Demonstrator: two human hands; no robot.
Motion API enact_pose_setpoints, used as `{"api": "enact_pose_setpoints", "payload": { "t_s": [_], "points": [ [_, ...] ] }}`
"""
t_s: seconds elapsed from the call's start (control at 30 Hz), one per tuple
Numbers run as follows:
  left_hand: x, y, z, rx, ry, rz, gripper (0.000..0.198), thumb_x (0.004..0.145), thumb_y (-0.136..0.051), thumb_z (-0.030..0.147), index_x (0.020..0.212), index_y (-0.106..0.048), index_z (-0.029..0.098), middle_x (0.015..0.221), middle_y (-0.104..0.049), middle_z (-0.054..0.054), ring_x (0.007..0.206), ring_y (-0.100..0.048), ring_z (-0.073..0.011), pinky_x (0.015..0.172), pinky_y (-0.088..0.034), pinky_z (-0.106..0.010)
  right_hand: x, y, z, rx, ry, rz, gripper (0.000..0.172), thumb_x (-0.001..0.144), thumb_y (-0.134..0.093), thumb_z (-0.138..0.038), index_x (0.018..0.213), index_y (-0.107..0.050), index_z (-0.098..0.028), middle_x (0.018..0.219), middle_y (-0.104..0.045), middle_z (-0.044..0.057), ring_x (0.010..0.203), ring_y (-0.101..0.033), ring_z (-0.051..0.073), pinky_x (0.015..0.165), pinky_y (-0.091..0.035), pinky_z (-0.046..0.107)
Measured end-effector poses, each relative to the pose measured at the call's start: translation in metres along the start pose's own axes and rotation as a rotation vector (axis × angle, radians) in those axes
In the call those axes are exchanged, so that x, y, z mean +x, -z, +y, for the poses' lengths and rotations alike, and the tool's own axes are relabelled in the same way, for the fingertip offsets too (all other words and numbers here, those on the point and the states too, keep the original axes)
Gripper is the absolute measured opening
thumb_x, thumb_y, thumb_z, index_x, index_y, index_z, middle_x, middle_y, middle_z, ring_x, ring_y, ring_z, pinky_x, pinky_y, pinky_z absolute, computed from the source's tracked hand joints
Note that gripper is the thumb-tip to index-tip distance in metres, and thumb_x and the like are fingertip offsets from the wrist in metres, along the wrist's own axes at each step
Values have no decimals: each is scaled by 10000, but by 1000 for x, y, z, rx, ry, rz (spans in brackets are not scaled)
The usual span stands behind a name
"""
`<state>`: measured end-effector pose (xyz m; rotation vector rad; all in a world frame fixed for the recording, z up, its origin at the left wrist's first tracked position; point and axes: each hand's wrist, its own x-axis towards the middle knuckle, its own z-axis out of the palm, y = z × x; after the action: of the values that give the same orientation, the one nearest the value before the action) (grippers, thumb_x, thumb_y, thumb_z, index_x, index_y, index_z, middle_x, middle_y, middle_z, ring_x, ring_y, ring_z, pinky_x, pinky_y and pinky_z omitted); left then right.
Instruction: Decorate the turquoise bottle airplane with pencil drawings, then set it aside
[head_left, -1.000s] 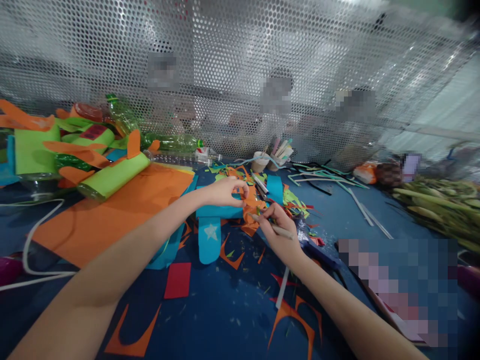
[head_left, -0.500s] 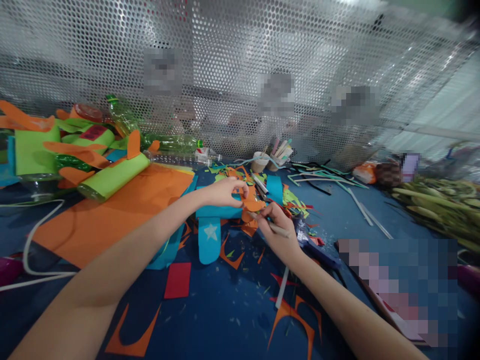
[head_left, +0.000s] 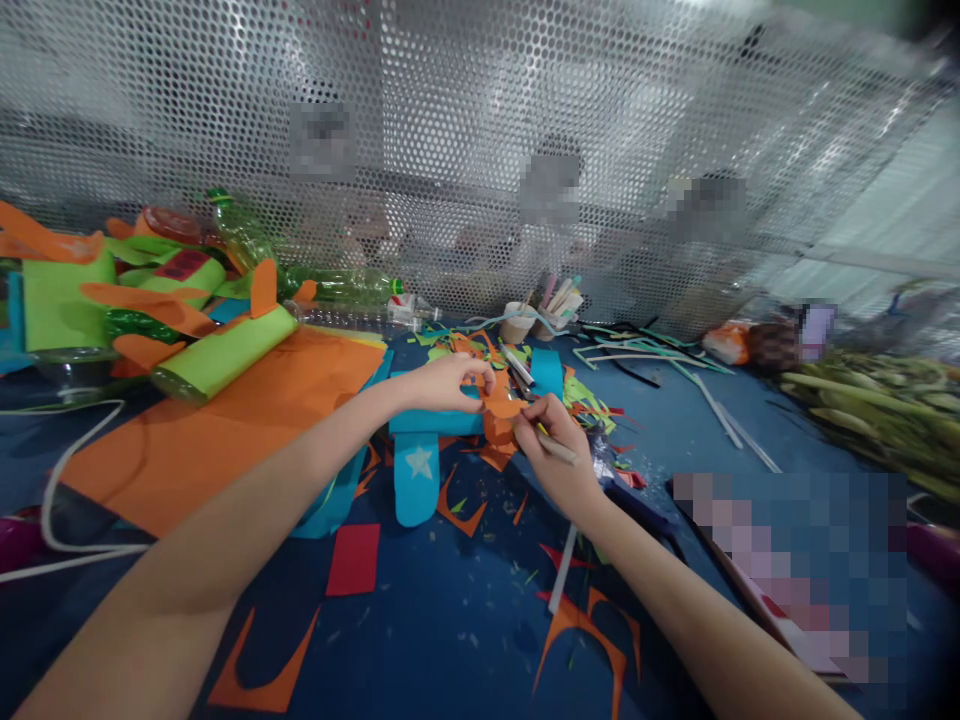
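Note:
A toy plane [head_left: 435,421] wrapped in blue paper lies across the middle of the table. Its near wing [head_left: 417,478] bears a pale star, and orange paper [head_left: 501,424] covers its right end. My left hand [head_left: 452,382] reaches over the body, thumb and fingers curled closed on the plane beside the orange end. In my right hand [head_left: 556,440] is a slim pale pen [head_left: 555,447], pinched between thumb and fingers at the orange paper. The pen's tip is hidden by the fingers. A blue glue gun [head_left: 637,508] lies just beyond my right wrist.
Green and orange paper-covered bottles [head_left: 225,352] and a large orange sheet [head_left: 225,430] lie left. Paper scraps [head_left: 581,640] and a red card [head_left: 352,558] are scattered nearby. Pen cups [head_left: 517,322] stand by the perforated metal screen [head_left: 450,120]. Plant stalks [head_left: 862,400] are at right.
My right hand has shifted slightly along the orange end, and its fingers now cover the pen's front part. My left hand keeps its place on the plane.

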<state>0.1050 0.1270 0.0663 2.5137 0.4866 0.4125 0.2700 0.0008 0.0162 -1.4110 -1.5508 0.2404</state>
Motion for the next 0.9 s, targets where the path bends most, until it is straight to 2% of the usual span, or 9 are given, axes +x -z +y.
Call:
{"api": "enact_pose_setpoints", "payload": {
  "t_s": [0.13, 0.53, 0.9],
  "points": [
    [0, 0, -3, 18, -17, -1, 174, 769, -608, 297, 901, -611, 184, 949, -610, -27, 939, -548, -185, 816, -414, -275, -1, 1, 1, 31, -13, -16, 150, 827, -510, -228, 729, -396, -221, 643, -444, -53, 557, -395, 100, 554, -339, 235],
    [0, 1, 1, 13, 21, -7, 157, 721, -602, 210, 878, -595, 197, 943, -602, -12, 934, -542, -173, 817, -408, -265, -4, 2, 0, -22, -55, -10, 192, 791, -523, -211, 680, -367, -224, 591, -392, -66, 528, -374, 102, 541, -338, 236],
    [1, -1, 0, -37, -3, 5, 155, 735, -615, 273, 862, -594, 187, 939, -620, -19, 911, -567, -167, 819, -420, -267, -2, -2, -5, 31, -35, -16, 179, 809, -543, -238, 701, -400, -228, 614, -435, -54, 550, -411, 113, 536, -347, 240]
  ]
}}
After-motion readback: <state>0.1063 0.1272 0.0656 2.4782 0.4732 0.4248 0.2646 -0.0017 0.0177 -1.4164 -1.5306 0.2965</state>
